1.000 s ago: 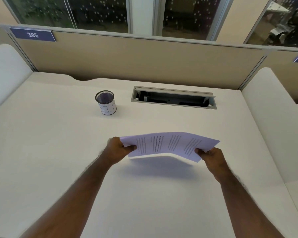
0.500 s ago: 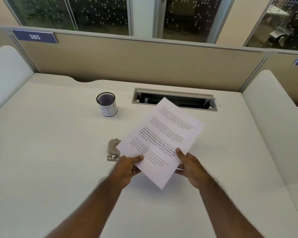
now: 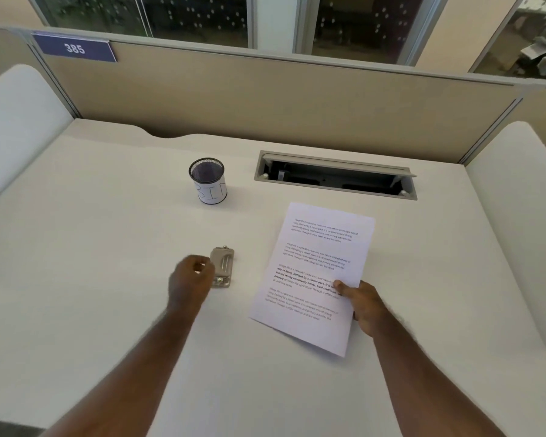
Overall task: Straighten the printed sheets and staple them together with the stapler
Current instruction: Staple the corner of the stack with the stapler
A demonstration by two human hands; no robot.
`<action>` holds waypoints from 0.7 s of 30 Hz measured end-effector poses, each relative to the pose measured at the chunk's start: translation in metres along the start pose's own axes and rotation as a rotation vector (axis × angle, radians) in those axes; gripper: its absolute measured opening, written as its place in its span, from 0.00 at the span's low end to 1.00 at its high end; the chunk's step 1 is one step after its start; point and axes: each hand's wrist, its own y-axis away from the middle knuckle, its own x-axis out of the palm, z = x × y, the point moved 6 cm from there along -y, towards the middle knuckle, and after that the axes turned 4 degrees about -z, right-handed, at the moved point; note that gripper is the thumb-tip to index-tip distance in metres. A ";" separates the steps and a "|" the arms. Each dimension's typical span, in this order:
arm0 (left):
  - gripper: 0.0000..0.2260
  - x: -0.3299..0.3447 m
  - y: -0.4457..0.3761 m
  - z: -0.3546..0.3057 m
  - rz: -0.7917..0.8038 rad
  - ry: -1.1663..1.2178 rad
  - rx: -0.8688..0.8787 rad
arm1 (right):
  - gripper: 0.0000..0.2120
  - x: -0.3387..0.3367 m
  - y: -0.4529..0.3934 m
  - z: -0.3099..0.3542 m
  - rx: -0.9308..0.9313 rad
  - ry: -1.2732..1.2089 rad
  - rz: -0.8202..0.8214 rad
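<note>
The printed sheets (image 3: 316, 272) form one white stack with lines of text, lying on the white desk (image 3: 108, 279), tilted a little clockwise. My right hand (image 3: 361, 302) grips their lower right edge, thumb on top. A small beige and metal stapler (image 3: 222, 270) lies flat on the desk left of the sheets. My left hand (image 3: 188, 280) is just left of the stapler, blurred, its fingers curled and right at the stapler's side; whether it touches the stapler is unclear. It holds nothing.
A black mesh cup (image 3: 208, 180) with a white label stands behind the stapler. An open cable hatch (image 3: 334, 175) is set into the desk at the back. Beige partition walls (image 3: 265, 99) and white side panels enclose the desk.
My left hand has let go of the sheets and moved left to the stapler. The sheets came down onto the desk, held by my right hand alone.
</note>
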 end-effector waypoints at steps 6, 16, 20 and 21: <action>0.14 0.022 -0.033 0.010 0.257 -0.250 -0.072 | 0.09 0.011 -0.008 -0.019 0.030 0.015 -0.010; 0.07 0.050 -0.034 -0.007 0.450 0.089 -0.129 | 0.11 0.023 -0.018 -0.018 0.026 0.042 0.034; 0.05 0.062 -0.023 -0.009 0.493 0.244 -0.209 | 0.11 0.023 -0.019 -0.019 0.034 0.041 0.052; 0.04 0.064 -0.022 -0.009 0.493 0.258 -0.210 | 0.11 0.023 -0.020 -0.020 0.037 0.043 0.053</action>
